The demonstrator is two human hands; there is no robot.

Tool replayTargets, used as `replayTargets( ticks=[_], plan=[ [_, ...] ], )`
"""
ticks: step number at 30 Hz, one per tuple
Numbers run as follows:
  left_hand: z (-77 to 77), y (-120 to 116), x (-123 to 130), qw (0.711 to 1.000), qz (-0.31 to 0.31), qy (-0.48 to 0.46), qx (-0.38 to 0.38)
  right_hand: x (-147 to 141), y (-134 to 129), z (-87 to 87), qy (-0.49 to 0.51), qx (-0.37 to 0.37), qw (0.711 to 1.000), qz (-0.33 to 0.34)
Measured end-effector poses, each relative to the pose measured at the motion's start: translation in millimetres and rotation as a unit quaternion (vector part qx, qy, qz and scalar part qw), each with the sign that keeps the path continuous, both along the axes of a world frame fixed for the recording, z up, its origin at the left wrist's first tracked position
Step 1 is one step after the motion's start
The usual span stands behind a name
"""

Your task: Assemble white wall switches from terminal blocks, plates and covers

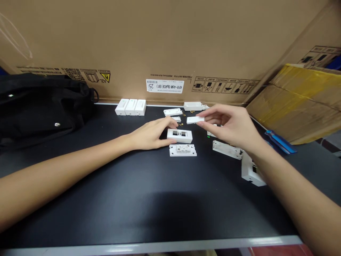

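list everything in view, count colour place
Closed units: three, white, back left
Frame: one, white, centre
Base plate: one, white, before frame
Cover: one, white, held, centre
Other parts: several, white, centre to right
Tiny bits: several, gold, near cover
Tool: one, blue, right
Bag: one, black, left
Carton: at least one, brown, back
Taped box: one, brown, right
Table: one, black, beneath
Red item: one, bottom right
Left hand: one, at frame
Right hand: one, holding cover

Pinches small wht cover (pixel 192 120) in R hand (pixel 231 121), touches wht frame (pixel 180 140) w/ L hand (pixel 149 134). Shows wht base plate (pixel 183 150) on blk worktop (pixel 128 202), just nearer than frame. Has 3 wht switches (pixel 130 107) nr lg carton (pixel 165 39), blk bag (pixel 44 106) on L side, blue tool (pixel 281 141) on R.
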State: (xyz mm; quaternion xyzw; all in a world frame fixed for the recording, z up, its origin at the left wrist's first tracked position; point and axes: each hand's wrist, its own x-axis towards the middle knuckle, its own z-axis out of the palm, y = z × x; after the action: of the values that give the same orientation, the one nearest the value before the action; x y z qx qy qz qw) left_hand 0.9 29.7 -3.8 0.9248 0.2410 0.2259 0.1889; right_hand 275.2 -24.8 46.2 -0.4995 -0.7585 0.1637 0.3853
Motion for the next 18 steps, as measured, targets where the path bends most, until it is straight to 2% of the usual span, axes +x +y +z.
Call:
replayTargets(
  ticks=[2,7,13,18],
  plan=[
    [-0.4,0,0,1.0,-0.004,-0.013,-0.009,-10,-2,-3.6,0.009,-0.003,1.0,0.03],
    [-0.8,2,0,1.0,-0.015,-0.024,-0.009,-23,0,-12.0,-0.078,-0.004,0.991,0.107],
    [1.1,3,-1,0.999,-0.031,-0.003,0.013,-20,2,-12.6,-0.14,0.003,0.983,0.119],
    [0.8,4,-1,0.999,-0.029,0.004,0.017,-17,1,-8.3,-0.169,0.029,0.973,0.154]
  ],
)
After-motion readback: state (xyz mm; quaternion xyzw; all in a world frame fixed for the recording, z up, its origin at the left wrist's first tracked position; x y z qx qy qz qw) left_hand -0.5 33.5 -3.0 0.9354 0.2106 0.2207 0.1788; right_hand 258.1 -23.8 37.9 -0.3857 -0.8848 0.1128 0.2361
